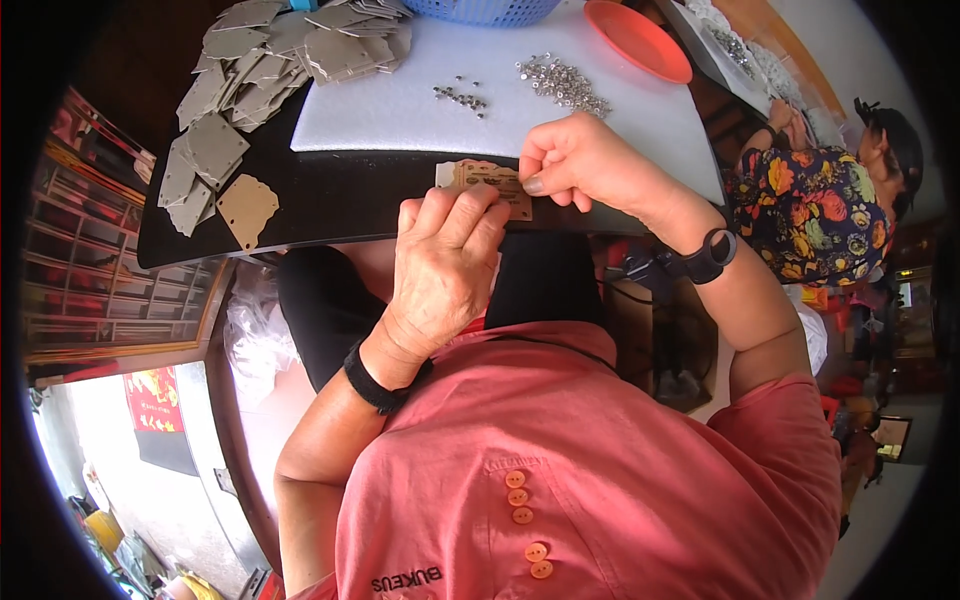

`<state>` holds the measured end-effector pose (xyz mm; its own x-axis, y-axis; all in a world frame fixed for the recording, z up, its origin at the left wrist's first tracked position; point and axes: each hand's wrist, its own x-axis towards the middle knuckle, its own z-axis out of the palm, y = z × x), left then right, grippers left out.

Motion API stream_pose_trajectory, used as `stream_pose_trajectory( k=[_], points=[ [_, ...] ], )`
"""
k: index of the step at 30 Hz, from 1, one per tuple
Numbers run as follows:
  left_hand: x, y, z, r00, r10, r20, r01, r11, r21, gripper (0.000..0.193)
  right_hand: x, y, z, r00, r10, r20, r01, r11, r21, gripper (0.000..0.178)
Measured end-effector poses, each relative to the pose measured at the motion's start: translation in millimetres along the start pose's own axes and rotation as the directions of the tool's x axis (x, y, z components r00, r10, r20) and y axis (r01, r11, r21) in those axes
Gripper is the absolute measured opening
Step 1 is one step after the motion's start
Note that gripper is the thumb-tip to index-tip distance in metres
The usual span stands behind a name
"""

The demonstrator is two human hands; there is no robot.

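A tan printed card (518, 208) with a wavy top edge lies at the near edge of the black table, a paler piece showing at its left. My left hand (448, 250) is over the card, its bent fingers holding it down. At the card's right edge, my right hand (590, 165) pinches with thumb and forefinger; whatever is between the tips is too small to make out. Beyond the hands, on a white foam sheet (380, 110), lie a small cluster of dark metal studs (462, 99) and a larger heap of silvery metal pieces (565, 85).
Grey shaped cards (250, 75) are piled at the far left, and one tan card (247, 210) lies nearer. A blue basket (480, 10) and a red-orange plate (640, 40) stand at the back. On the right, another person (820, 210) in a flowered top works at a table.
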<state>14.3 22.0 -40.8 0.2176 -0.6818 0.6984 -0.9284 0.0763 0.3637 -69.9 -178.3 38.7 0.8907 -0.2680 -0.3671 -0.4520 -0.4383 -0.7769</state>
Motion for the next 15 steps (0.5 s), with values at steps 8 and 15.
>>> stream_pose_trajectory(
  k=[8,15],
  points=[
    [-1.9,-1.8,0.9,1.0,-0.002,0.008,0.003,1.0,-0.012,0.034,3.3,-5.5,0.8,0.999,0.013,0.031,-0.009,0.991,-0.132,0.007],
    [-1.4,1.2,-0.2,1.0,-0.013,0.008,0.013,1.0,-0.017,0.033,-0.3,-1.4,1.5,1.0,-0.008,0.024,0.011,0.991,-0.13,0.006]
  ],
)
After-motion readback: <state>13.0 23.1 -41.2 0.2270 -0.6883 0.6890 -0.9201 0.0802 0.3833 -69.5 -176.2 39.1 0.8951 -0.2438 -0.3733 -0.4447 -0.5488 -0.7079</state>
